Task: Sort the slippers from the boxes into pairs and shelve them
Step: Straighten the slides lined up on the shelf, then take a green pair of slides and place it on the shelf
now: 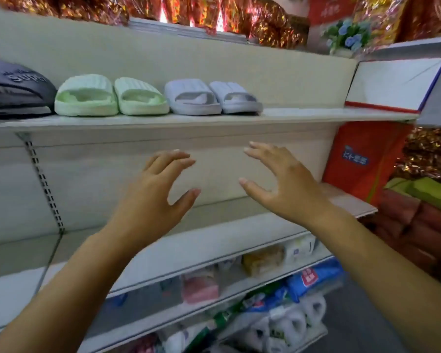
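- Slippers in two shelved pairs, pale green moulded foam slides [112, 98] and lavender-grey ones [211, 99], are sitting along the front edge of the cream upper shelf [303, 115], left of its middle, with mates touching.
- A dark slipper with white lettering [15, 90] is lying at the shelf's left edge.
- The foam is looking light, springy, matte and hardly fragile; the arched strap is offering the likeliest hold.
- The left hand [155, 194] and the right hand [283, 184] are hovering below the shelf's front edge, fingers spread and loose, gripping nothing.
- The task's boxes are not showing; a white panel trimmed in red and blue [392, 85] is leaning at the shelf's right end, and whether it is a box is unclear.
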`<state>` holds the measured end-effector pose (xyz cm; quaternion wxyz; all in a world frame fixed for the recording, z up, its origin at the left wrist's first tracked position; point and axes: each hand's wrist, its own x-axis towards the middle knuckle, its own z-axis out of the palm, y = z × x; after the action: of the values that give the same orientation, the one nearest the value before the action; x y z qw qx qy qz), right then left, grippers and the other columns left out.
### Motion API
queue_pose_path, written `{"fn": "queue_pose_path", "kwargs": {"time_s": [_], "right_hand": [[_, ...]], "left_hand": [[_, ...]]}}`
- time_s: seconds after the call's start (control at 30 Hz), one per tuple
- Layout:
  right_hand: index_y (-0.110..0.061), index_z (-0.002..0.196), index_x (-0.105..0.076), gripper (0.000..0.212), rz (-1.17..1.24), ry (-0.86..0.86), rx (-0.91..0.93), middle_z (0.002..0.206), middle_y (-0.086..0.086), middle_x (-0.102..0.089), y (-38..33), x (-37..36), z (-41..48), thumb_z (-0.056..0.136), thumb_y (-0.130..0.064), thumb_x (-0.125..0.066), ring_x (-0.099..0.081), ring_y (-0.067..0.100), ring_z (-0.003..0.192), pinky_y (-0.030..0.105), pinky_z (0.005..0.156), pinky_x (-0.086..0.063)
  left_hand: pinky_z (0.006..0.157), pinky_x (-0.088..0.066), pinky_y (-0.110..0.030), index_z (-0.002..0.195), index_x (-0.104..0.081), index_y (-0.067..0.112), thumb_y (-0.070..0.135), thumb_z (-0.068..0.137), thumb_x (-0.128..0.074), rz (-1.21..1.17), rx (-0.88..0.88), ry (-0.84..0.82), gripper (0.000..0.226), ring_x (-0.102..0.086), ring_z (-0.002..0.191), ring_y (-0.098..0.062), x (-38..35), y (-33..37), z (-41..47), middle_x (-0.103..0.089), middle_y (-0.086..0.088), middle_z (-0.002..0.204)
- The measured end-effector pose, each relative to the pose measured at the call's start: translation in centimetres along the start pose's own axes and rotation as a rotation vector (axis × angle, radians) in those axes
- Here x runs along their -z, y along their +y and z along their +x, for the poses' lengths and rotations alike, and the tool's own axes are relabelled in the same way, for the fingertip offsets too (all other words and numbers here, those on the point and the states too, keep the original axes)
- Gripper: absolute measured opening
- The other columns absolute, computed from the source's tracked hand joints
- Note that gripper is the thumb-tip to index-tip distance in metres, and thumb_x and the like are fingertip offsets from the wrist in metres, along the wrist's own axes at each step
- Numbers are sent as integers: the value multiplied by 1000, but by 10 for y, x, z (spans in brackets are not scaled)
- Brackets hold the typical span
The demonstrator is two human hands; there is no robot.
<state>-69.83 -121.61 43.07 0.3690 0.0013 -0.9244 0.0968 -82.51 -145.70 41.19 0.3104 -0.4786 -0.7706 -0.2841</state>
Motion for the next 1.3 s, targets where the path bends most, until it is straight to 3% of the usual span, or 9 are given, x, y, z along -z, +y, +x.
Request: {"fn": "queue_pose_path", "kwargs": {"time_s": [0.1, 0.2, 0.3, 0.43, 0.63, 0.77, 0.93, 1.1, 1.3], "right_hand": [[-26, 141, -53, 59, 22, -66, -57, 148, -9, -49, -26, -33, -57, 89, -54, -62, -46, 14, 133, 36, 109, -42], [-26, 140, -54, 58, 72, -150, -143, 148, -7, -49, -52, -59, -112, 89, -49, -68, -43, 13, 136, 29, 111, -37], [-23, 140, -55, 58, 138, -243, -220, 149, -6, -48, -76, -74, -166, 89, -44, -71, -39, 11, 138, 26, 113, -34], [-25, 143, -51, 60, 177, -388, -278, 149, -5, -47, -113, -95, -235, 90, -49, -66, -36, 13, 141, 35, 114, -37], [-30, 149, -40, 69, 278, -584, -348, 153, -9, -40, -155, -106, -321, 89, -51, -66, -31, 12, 144, 35, 117, -32], [-23, 145, -48, 68, 306, -655, -418, 147, -5, -48, -181, -109, -384, 85, -44, -72, -40, 17, 137, 32, 113, -34], [-21, 149, -41, 71, 365, -853, -356, 151, -4, -43, -236, -119, -438, 88, -47, -68, -35, 17, 141, 36, 114, -35], [-24, 153, -35, 74, 376, -985, -221, 155, -5, -37, -310, -136, -445, 90, -51, -64, -30, 15, 143, 36, 117, -32], [-21, 152, -37, 74, 330, -999, -77, 156, -1, -38, -413, -180, -422, 90, -49, -65, -29, 19, 145, 36, 117, -30]], "left_hand": [[106, -42, -41, 135, -60, 16, 47, 93, -57, -8, -2, -151, 53, -51, 129, -26, -11, -2, -56, -57, -2, 139], [105, -46, -41, 131, -63, 13, 44, 92, -62, -45, 47, -231, 50, -54, 126, -28, -21, -2, -112, -60, -4, 134], [104, -47, -48, 128, -64, 14, 37, 88, -66, -90, 185, -273, 46, -56, 125, -30, -22, 7, -173, -62, -6, 133], [102, -47, -54, 128, -64, 14, 50, 88, -55, -95, 357, -365, 55, -57, 123, -33, -13, 25, -252, -62, -7, 131], [93, -52, -50, 124, -65, 12, 56, 82, -56, -56, 647, -436, 61, -61, 111, -36, 27, 71, -360, -64, -10, 121], [102, -49, -45, 130, -64, 12, 53, 85, -59, 5, 757, -522, 62, -57, 121, -30, 59, 112, -429, -64, -9, 129], [110, -43, -48, 143, -55, 16, 49, 92, -65, 90, 877, -684, 61, -48, 134, -27, 100, 140, -505, -56, -6, 144], [114, -38, -48, 144, -54, 17, 56, 90, -54, 192, 1029, -649, 66, -45, 138, -26, 154, 135, -572, -52, -5, 149], [118, -31, -50, 143, -54, 16, 48, 93, -62, 280, 1172, -630, 60, -38, 143, -28, 231, 86, -649, -48, -8, 151]]}}
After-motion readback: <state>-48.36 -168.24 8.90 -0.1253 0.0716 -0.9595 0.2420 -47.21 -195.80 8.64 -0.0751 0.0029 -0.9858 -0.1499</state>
